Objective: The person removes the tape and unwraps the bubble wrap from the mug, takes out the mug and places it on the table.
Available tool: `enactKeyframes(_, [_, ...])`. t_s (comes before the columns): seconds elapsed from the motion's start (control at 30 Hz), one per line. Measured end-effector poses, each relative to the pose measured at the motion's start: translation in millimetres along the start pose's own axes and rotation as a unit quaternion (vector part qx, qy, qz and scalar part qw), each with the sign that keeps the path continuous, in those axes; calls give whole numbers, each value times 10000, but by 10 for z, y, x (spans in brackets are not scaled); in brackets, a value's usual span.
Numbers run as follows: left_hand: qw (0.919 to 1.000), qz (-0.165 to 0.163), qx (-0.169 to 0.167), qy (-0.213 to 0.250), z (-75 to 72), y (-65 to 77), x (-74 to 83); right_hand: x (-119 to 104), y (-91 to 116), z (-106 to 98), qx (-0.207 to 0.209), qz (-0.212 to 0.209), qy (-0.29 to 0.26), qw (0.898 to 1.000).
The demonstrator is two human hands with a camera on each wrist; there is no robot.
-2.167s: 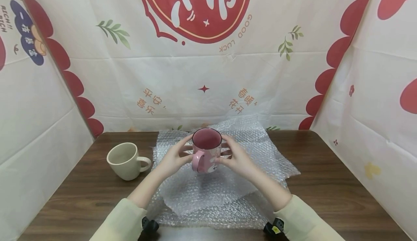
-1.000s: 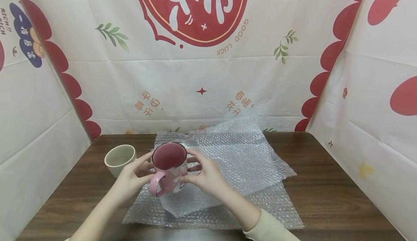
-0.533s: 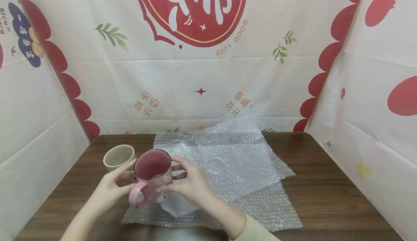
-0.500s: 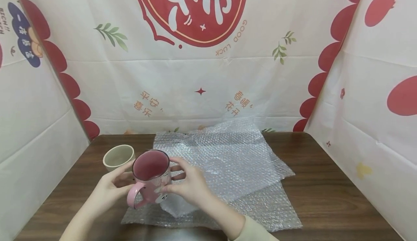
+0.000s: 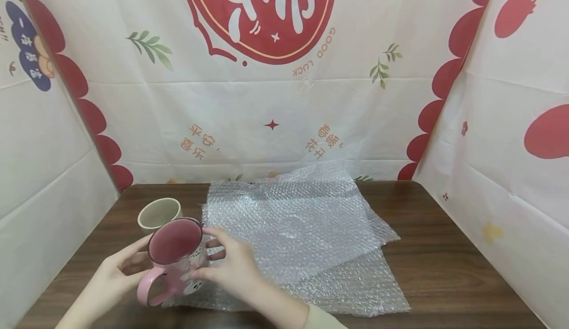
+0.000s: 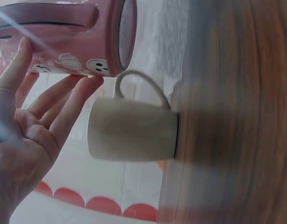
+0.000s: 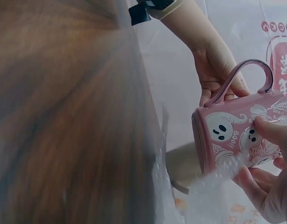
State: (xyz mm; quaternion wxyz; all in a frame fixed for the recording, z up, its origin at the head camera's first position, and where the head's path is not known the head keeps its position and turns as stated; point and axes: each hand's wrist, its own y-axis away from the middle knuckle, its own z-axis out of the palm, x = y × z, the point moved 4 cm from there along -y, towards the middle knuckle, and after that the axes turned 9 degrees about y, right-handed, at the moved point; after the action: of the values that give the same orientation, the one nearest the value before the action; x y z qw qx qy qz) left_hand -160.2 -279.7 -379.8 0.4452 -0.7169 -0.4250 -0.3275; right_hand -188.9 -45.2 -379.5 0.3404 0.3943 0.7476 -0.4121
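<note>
A pink mug with white ghost drawings and a dark rim is held between both hands, raised above the table's left front. My left hand grips its left side, near the handle, which points toward me. On the opposite side my right hand has its thumb at the front and fingers round the back. Behind it stands a cream mug, upright on the table and partly covered in the head view. In the left wrist view that cream mug shows whole, apart from the pink one.
Overlapping sheets of bubble wrap lie flat across the middle of the brown wooden table. White printed cloth hangs behind and along both sides.
Both hands have carried the pink mug from over the bubble wrap to the left and toward me, and it now tilts more. The cream mug stays put.
</note>
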Motion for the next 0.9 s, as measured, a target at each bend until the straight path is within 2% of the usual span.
enactKeyframes(0.23, [9990, 107, 138, -411, -164, 112, -82, -66, -23, 157, -24, -288, 302, 9991])
enactKeyframes(0.33, [9993, 112, 86, -360, -209, 131, -131, -72, -28, 205, -19, -304, 370, 9988])
enactKeyframes(0.5, [9997, -118, 24, -233, -290, 178, -231, -89, -37, 299, 45, -476, 664, 9966])
enactKeyframes(0.63, [9986, -371, 115, -346, -397, 250, -329, -126, -42, 408, 106, -748, 1089, 9912])
enactKeyframes(0.73, [9989, -432, 136, -120, -469, 293, -417, -156, -47, 488, 113, -795, 1345, 9877])
enactKeyframes(0.9, [9986, -464, 159, 200, -552, 340, -560, -174, -62, 603, 84, -591, 1564, 9859])
